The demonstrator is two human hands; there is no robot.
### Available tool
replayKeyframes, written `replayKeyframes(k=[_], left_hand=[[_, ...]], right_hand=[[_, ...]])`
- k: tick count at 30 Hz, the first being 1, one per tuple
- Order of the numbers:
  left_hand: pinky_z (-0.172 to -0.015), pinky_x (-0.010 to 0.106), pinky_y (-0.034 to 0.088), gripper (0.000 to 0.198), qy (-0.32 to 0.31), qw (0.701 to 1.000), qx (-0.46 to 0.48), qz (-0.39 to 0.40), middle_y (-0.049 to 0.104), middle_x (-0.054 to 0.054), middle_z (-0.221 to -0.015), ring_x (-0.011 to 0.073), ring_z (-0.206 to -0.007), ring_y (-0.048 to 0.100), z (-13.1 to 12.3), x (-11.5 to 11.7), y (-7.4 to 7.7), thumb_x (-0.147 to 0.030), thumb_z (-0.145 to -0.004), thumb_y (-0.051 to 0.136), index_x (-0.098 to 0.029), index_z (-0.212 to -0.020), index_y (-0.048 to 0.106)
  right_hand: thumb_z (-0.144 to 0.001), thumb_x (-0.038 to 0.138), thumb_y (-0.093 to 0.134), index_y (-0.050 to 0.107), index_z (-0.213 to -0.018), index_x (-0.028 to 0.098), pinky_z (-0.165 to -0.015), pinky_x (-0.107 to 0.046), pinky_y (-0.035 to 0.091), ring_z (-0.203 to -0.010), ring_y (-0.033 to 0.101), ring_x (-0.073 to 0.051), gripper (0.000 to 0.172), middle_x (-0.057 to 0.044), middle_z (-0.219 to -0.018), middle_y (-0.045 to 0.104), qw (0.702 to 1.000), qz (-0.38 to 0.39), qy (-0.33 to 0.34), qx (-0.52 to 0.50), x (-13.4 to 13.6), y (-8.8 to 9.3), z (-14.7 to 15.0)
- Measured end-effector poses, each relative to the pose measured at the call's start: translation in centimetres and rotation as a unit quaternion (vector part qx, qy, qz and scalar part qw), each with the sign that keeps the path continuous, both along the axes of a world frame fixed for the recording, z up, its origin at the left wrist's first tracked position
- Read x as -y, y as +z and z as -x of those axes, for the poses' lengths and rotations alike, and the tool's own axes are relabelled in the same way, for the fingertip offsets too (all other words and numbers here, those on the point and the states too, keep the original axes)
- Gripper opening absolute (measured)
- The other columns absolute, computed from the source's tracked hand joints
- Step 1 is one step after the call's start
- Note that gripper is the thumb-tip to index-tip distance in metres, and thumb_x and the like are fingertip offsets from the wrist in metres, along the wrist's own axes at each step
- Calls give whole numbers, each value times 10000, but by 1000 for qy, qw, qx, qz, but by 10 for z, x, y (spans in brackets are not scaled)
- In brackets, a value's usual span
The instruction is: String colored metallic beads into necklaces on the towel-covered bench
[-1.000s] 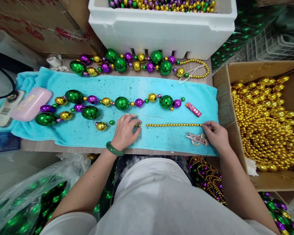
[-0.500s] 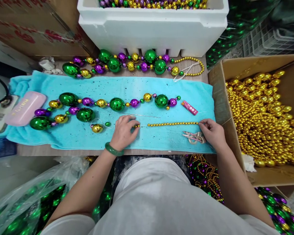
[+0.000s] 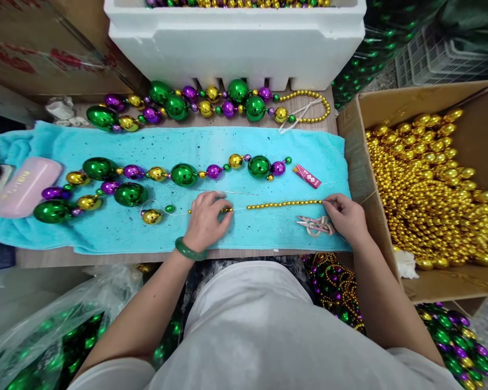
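1. The end of a gold strand (image 3: pixel 284 205) is pinched between the thumb and fingertips of the right hand (image 3: pixel 345 216).
2. The strand is stretched nearly level across the front part of a blue towel (image 3: pixel 244 238), between the two hands.
3. A short row of gold beads (image 3: pixel 226 209) is covered by the left hand (image 3: pixel 207 219); its thumb and forefinger are curved close to the row, but whether the beads are gripped cannot be told.
4. The row and the strand are parted by a bare stretch of thread (image 3: pixel 239 209).
5. A bangle (image 3: pixel 190 250) is worn on the left wrist.
6. Scissors (image 3: pixel 315 225) are laid just beside the right hand, below the strand; a packet (image 3: pixel 307 176) is placed above it.
7. A needle (image 3: pixel 228 192) is laid just above the left hand.
8. A multicoloured chain (image 3: pixel 183 174) is spread along the towel, bent back on itself near a pink case (image 3: pixel 26 187).
9. Behind the towel, a necklace (image 3: pixel 176 106) is laid before a white box (image 3: pixel 236 54).
10. Gold beading (image 3: pixel 427 216) is heaped in a carton (image 3: pixel 451 287) at the right.
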State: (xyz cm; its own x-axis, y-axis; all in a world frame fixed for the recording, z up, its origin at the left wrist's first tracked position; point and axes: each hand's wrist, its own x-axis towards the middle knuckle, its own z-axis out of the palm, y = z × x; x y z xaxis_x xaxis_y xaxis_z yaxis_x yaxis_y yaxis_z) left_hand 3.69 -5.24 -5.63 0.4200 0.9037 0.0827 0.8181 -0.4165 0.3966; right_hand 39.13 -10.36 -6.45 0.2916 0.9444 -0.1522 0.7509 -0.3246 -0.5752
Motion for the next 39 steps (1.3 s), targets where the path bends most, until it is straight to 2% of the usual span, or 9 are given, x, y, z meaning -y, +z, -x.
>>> replayKeyframes(k=[2, 5, 9, 13, 18, 22, 26, 34, 39], left_hand=[[-936, 452, 391, 203, 2, 1000, -8, -3, 600, 94, -1114, 284, -1107, 489, -1, 2, 2, -315, -832, 599, -212, -984, 684], [-934, 459, 385, 281, -14, 1000, -1, -5, 597, 92, -1126, 291, -1114, 469, -17, 2, 1, -375, -835, 604, -231, -1067, 673], [-925, 462, 383, 233, -44, 999, 11, 1, 601, 83, -1127, 289, -1118, 452, -41, -1, -2, -373, -865, 566, -267, -1027, 696], [-925, 480, 381, 186, -33, 999, -12, 3, 609, 81, -1125, 298, -1119, 450, -33, -2, -2, -303, -869, 547, -260, -950, 709], [-943, 498, 376, 201, -16, 999, -28, 0, 591, 98, -1131, 313, -1135, 447, -21, 0, 4, -281, -845, 556, -246, -984, 697], [-947, 480, 378, 275, -46, 999, -6, 5, 583, 99, -1147, 307, -1136, 445, -46, 0, 5, -350, -843, 579, -240, -1078, 670], [-921, 468, 385, 226, -59, 998, 0, 2, 597, 92, -1098, 298, -1100, 461, -68, -1, 1, -355, -861, 564, -243, -1011, 690], [-871, 459, 407, 173, -34, 999, -31, -13, 608, 100, -1016, 294, -1051, 489, -46, 1, 4, -281, -862, 538, -215, -927, 684], [-863, 460, 402, 198, -47, 998, -38, -9, 609, 103, -1053, 297, -1051, 486, -56, 1, 7, -287, -851, 553, -213, -995, 668]], right_hand=[[-805, 398, 538, 656, -824, 185, -530, -254, 348, -509, 481, -139, 245, 19, -539, 526, 1000, -1, 2, 1, 0, -1, -1], [-805, 401, 541, 657, -828, 185, -531, -254, 347, -508, 480, -138, 246, 21, -541, 526, 1000, 0, 2, 2, 1, -2, -1], [-805, 402, 542, 654, -834, 186, -540, -256, 350, -518, 487, -140, 245, 19, -550, 533, 1000, 1, 1, -5, 1, -2, -2], [-812, 398, 535, 647, -829, 190, -546, -260, 348, -521, 492, -141, 237, 21, -546, 526, 1000, 8, -1, -9, 1, -1, 0], [-812, 396, 532, 643, -820, 198, -547, -263, 345, -527, 501, -147, 228, 18, -542, 534, 1000, 9, 1, -9, 0, 1, 1], [-821, 399, 532, 642, -833, 200, -546, -261, 342, -526, 503, -145, 227, 17, -553, 551, 1000, 12, 1, -16, 1, 1, 0], [-825, 386, 533, 642, -835, 199, -550, -257, 345, -532, 506, -142, 217, 17, -563, 556, 1000, 9, 2, -21, 1, 2, 1], [-826, 379, 527, 638, -824, 205, -545, -258, 339, -535, 513, -147, 206, 19, -553, 547, 1000, 15, 6, -18, -1, 2, 1], [-822, 381, 528, 642, -830, 207, -548, -258, 345, -540, 517, -150, 208, 15, -563, 554, 1000, 15, 7, -16, 0, 2, 0]])
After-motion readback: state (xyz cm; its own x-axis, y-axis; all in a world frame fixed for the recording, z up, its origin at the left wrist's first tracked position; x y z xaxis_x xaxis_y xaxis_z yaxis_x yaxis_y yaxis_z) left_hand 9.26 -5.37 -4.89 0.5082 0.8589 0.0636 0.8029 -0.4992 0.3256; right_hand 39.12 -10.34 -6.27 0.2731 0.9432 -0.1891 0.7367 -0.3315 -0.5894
